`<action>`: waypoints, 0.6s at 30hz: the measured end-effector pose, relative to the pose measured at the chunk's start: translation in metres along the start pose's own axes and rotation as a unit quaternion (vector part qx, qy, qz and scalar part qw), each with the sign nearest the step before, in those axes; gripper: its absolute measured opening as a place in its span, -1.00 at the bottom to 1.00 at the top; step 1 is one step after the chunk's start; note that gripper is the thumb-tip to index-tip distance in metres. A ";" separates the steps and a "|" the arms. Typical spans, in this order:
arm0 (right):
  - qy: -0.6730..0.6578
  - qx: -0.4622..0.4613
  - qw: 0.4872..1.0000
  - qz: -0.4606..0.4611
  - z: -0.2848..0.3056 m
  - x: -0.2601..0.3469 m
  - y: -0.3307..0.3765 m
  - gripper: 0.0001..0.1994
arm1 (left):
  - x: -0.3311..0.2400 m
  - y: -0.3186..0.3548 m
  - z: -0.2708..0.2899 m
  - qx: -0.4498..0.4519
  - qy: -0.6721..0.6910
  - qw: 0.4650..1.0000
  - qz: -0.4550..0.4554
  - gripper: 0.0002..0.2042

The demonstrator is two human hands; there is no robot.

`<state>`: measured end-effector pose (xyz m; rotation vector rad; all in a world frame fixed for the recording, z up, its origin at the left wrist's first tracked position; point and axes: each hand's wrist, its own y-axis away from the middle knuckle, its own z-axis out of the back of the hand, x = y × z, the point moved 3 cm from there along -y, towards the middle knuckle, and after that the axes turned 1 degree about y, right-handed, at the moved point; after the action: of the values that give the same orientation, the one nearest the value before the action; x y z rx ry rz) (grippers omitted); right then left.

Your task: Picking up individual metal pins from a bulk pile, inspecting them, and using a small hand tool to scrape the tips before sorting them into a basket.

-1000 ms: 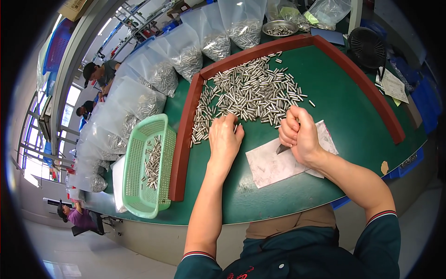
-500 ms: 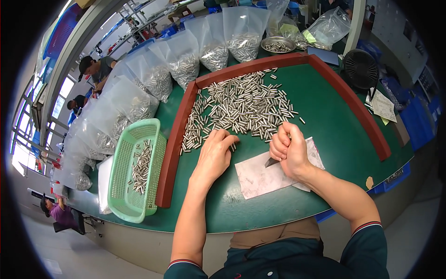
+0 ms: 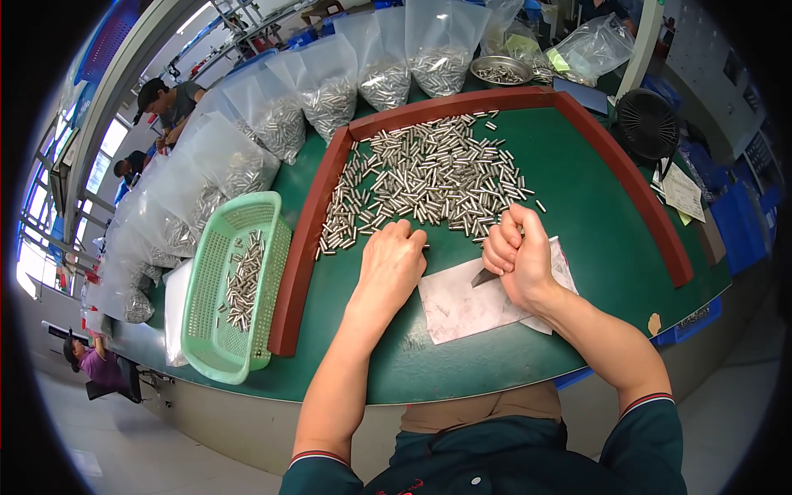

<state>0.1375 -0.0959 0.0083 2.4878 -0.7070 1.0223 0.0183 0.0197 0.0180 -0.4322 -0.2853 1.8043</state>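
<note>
A loose pile of short silvery metal pins point(image 3: 437, 173) covers the middle of the green tabletop. My left hand point(image 3: 389, 262) is at the pile's near edge, back upward and fingers curled under. A pin's end shows by its thumb side; the fingertips are hidden. My right hand point(image 3: 520, 257) is closed in a fist around a dark pointed tool point(image 3: 485, 277), whose tip sticks out on the left while its handle is hidden. Below that fist lies a smudged white sheet point(image 3: 458, 312). Left of my left hand, a green plastic basket point(image 3: 216, 351) holds more pins.
A dark red raised border point(image 3: 290, 309) edges the work area on the left, back and right point(image 3: 639, 194). Clear bags of pins point(image 3: 330, 103) line the table's far left. A metal bowl point(image 3: 502, 70) and a black fan point(image 3: 646, 124) stand behind; a person point(image 3: 169, 107) sits far left.
My left hand has curled its fingers and turned its back further upward. My right fist keeps its grip over the sheet. The whole view has shifted slightly.
</note>
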 end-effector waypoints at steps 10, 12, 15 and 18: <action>0.007 -0.008 1.000 -0.003 0.000 0.001 0.001 -0.64 | -0.001 -0.001 -0.004 -0.011 -0.015 1.000 0.012 -0.95; 0.008 -0.007 1.000 -0.004 -0.001 0.001 0.000 -0.65 | 0.000 -0.003 -0.005 0.005 -0.030 0.999 0.014 -0.95; 0.009 -0.007 1.000 -0.005 0.000 0.000 -0.001 -0.65 | -0.002 -0.006 -0.004 0.027 -0.051 0.998 0.013 -0.95; 0.010 -0.006 1.000 -0.006 0.000 0.001 -0.001 -0.65 | 0.000 -0.005 -0.004 0.009 -0.050 0.999 -0.005 -0.94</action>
<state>0.1387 -0.0950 0.0084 2.4655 -0.6898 1.0356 0.0241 0.0209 0.0163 -0.3267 -0.3398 1.8206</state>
